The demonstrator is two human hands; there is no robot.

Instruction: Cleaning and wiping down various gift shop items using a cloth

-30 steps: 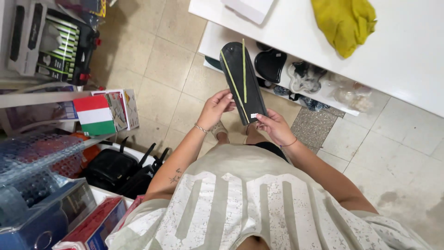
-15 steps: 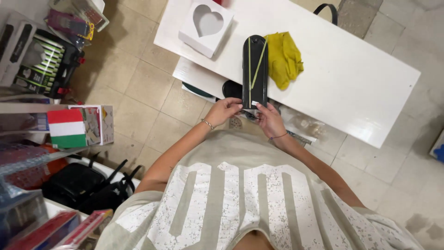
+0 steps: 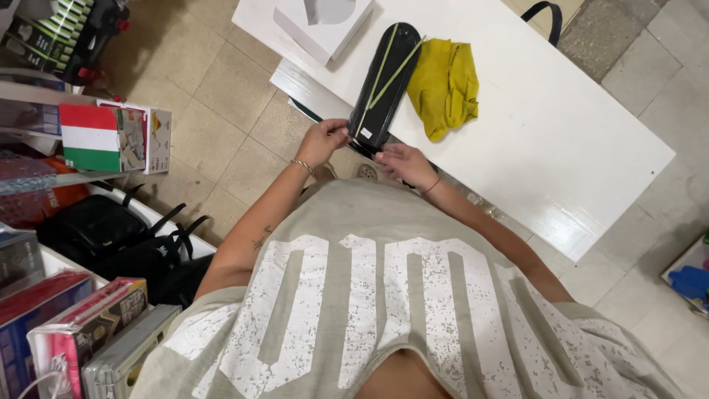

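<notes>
Black oblong package [image 3: 384, 85], both hands' fingers [image 3: 336, 133] gripping

One head-worn camera looks steeply down past the wearer's chest onto a white table [image 3: 561, 148], fairly near.

A shop: shelves of boxed goods [image 3: 88, 336] and bags [image 3: 111, 236] beside a white table [image 3: 576, 148].

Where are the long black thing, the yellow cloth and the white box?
long black thing [image 3: 385, 85], head view, middle of its top.
yellow cloth [image 3: 444, 87], head view, its middle.
white box [image 3: 314, 33], head view, its lid.
</notes>
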